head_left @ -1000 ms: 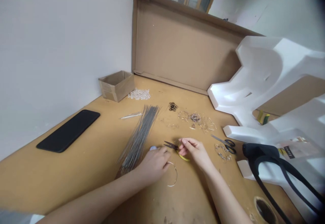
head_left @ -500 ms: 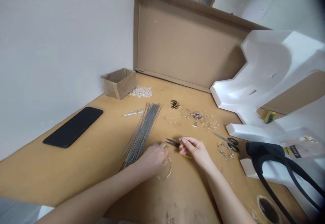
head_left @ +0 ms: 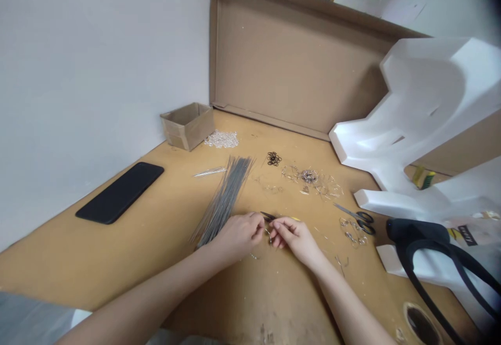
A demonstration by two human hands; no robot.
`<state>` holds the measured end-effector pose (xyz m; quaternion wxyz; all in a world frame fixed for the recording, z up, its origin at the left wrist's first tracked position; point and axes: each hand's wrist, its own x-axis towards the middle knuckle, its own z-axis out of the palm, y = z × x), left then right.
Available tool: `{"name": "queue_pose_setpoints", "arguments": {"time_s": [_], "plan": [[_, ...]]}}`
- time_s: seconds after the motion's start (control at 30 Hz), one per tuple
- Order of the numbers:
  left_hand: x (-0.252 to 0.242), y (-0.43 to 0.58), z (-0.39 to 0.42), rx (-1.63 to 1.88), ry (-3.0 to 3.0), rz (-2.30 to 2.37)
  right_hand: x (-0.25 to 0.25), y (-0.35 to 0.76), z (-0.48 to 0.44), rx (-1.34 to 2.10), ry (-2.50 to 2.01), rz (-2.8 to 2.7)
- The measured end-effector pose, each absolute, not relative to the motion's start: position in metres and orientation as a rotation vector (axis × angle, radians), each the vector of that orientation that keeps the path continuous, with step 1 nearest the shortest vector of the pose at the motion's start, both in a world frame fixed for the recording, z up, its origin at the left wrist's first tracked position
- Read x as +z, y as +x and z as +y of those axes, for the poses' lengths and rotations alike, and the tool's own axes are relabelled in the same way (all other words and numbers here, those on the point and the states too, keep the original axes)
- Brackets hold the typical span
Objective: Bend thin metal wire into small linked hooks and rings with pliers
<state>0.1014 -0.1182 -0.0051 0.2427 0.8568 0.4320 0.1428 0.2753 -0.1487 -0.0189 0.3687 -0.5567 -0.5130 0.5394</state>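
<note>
My left hand (head_left: 248,233) is closed in a pinch on a thin, curved wire (head_left: 269,236), part of which hangs below the fingers. Close beside it on the right, my right hand (head_left: 293,236) has its thumb and fingers pinched at the other side of the same wire. The fingers hide most of the wire. Just behind both hands are pliers (head_left: 267,216) with dark jaws and a yellow handle, partly covered by my right hand. A bundle of straight grey wires (head_left: 227,196) lies beyond my left hand.
A black phone (head_left: 120,192) lies at left. Farther back are a cardboard box (head_left: 188,128), clear beads (head_left: 221,139), black rings (head_left: 274,158) and tangled wire pieces (head_left: 309,176). Scissors (head_left: 362,219), wire loops (head_left: 352,232) and white foam (head_left: 422,105) are at right.
My right hand has moved off the pliers to the wire beside my left hand. The wire loop that hung under my left hand is now between both hands. The view has shifted slightly.
</note>
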Motion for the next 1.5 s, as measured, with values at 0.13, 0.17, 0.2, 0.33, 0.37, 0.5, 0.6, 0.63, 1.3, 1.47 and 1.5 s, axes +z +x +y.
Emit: {"name": "queue_pose_setpoints", "arguments": {"time_s": [0.13, 0.17, 0.2, 0.33, 0.37, 0.5, 0.6, 0.63, 1.3, 1.47, 1.5], "plan": [[-0.004, 0.101, -0.116, 0.495, 2.187, 1.161, -0.02, 0.275, -0.149, 1.379, -1.406, -1.32], [-0.005, 0.1, -0.116, 0.526, 2.143, 1.144, -0.02, 0.275, -0.149, 1.377, -1.402, -1.32], [-0.006, 0.1, -0.115, 0.551, 2.091, 1.121, -0.02, 0.276, -0.149, 1.379, -1.397, -1.319], [-0.015, 0.098, -0.111, 0.567, 1.848, 1.023, -0.018, 0.277, -0.149, 1.369, -1.379, -1.316], [-0.018, 0.098, -0.109, 0.561, 1.802, 1.003, -0.018, 0.278, -0.15, 1.358, -1.379, -1.324], [-0.024, 0.098, -0.107, 0.527, 1.738, 0.951, -0.017, 0.279, -0.15, 1.298, -1.39, -1.361], [-0.023, 0.097, -0.107, 0.498, 1.754, 0.929, -0.016, 0.28, -0.15, 1.284, -1.39, -1.358], [-0.022, 0.097, -0.107, 0.495, 1.754, 0.92, -0.016, 0.28, -0.15, 1.283, -1.386, -1.355], [-0.013, 0.098, -0.111, 0.616, 2.159, 0.905, -0.005, 0.282, -0.152, 1.46, -1.251, -1.076], [-0.011, 0.098, -0.114, 0.587, 2.363, 0.989, -0.003, 0.282, -0.154, 1.48, -1.239, -1.069], [-0.011, 0.098, -0.115, 0.568, 2.4, 1.008, -0.002, 0.282, -0.155, 1.473, -1.245, -1.091]]}}
